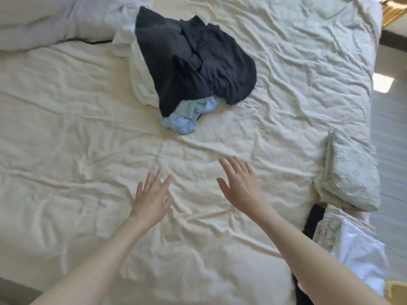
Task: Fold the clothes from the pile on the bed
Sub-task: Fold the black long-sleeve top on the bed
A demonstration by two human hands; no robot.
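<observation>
Currently: left hand (152,195) and right hand (239,186) both flat-open, empty; clothes pile (189,69) straight ahead up the bed (66,128), right hand slightly nearer.

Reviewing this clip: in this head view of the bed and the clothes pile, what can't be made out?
- Pile: the dark garment on top hides most of the white and light blue items, so the item count is unclear.
- Folded stack at the right: cut by the frame edge and crossed by the right forearm.
- Left hand and right hand: motion-blurred; contact with the sheet is unclear.
</observation>
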